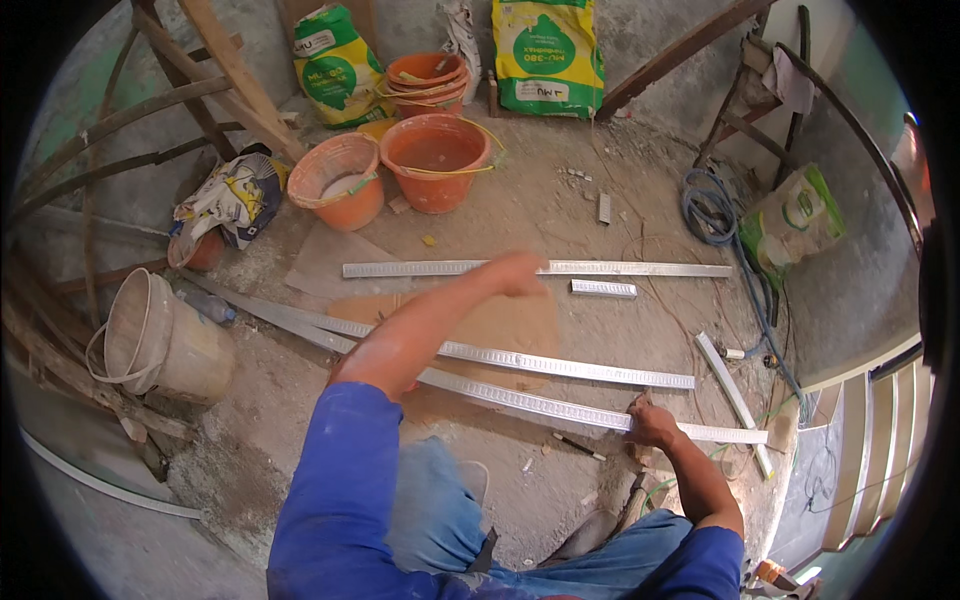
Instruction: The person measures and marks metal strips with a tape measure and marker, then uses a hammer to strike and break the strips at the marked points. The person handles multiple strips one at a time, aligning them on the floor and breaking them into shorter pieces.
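My right hand (652, 424) is closed around the nearest long metal channel (540, 403), close to its right end. This silvery, ribbed strip runs off to the far left, passing beneath my left forearm. My left hand (517, 273) is stretched forward over another long channel (640, 269) lying crosswise on the floor. Its fingers are blurred, so whether they grip or touch that strip cannot be made out. Between the two lies a third long channel (600, 373). A short cut piece of channel (603, 289) rests just right of my left hand.
Orange buckets (437, 165) stand at the back, before green-and-yellow sacks (546, 55). On the left are a dirty white bucket (160, 330) and wooden props (240, 80). A blue hose (712, 208) and another channel (735, 400) lie right. A dark, thin tool (578, 446) lies near my knees.
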The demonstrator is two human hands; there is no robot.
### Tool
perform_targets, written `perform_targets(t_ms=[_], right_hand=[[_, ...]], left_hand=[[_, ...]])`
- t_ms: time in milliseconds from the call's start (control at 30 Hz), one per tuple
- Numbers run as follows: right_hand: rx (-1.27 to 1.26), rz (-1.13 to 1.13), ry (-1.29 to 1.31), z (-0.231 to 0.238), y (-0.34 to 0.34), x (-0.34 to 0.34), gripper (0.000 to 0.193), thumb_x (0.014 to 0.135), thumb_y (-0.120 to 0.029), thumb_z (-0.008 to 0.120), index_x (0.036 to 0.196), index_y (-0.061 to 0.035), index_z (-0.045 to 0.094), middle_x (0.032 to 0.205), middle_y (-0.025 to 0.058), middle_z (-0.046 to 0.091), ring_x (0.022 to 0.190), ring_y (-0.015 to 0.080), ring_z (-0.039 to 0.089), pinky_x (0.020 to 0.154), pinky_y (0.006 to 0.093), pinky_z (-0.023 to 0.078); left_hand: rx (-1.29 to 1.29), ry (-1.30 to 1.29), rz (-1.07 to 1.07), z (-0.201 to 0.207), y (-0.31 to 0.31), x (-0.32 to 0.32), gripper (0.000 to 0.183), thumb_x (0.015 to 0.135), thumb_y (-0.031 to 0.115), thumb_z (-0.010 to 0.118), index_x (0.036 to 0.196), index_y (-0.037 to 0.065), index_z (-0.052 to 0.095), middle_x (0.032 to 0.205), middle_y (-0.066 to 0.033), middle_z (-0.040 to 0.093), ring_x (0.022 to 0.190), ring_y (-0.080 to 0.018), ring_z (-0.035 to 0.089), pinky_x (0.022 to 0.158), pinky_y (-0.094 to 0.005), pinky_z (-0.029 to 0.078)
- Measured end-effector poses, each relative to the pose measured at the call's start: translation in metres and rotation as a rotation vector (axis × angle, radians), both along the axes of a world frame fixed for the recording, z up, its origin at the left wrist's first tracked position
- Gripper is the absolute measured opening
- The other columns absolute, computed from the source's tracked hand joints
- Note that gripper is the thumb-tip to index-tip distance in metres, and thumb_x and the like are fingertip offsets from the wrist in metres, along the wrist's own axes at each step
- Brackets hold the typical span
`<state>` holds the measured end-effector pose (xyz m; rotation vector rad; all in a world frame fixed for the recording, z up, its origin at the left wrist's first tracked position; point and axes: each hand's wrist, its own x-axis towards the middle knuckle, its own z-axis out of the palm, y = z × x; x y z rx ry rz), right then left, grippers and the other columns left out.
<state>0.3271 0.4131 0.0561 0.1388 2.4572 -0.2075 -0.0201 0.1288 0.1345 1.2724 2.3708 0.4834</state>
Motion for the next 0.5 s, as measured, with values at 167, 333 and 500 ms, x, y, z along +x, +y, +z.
perform_targets(t_ms=[167,333,500], right_hand=[[0.006,0.002,0.155,-0.014,0.027,0.007,0.041,0.07,-0.032,0.079,0.106,-0.0123,0.07,0.107,0.0162,0.069,0.102,0.0359,0.067,0.084,0.0469,0.055],[0.002,-0.069,0.131,-0.002,0.019,-0.001,0.03,0.07,-0.026,0.075,0.098,-0.0138,0.071,0.093,0.0138,0.07,0.093,0.0344,0.069,0.077,0.0475,0.056],[-0.028,-0.107,0.135,0.002,0.017,0.018,0.032,0.074,-0.02,0.07,0.105,-0.0136,0.071,0.1,0.0143,0.072,0.098,0.0342,0.07,0.08,0.0473,0.057]], left_hand=[[-0.328,0.024,-0.398,-0.015,0.068,0.083,0.067,0.082,0.048,0.075,0.131,0.004,0.062,0.126,-0.0236,0.064,0.117,-0.0399,0.061,0.099,-0.0479,0.049],[-0.223,-0.105,-0.465,-0.069,0.066,0.129,0.069,0.081,0.047,0.077,0.132,0.004,0.061,0.128,-0.0238,0.063,0.117,-0.0382,0.062,0.101,-0.0444,0.049],[-0.396,-0.346,-0.422,-0.082,0.053,0.169,0.071,0.08,0.043,0.079,0.133,0.002,0.058,0.126,-0.0249,0.064,0.117,-0.0372,0.063,0.101,-0.0419,0.048]])
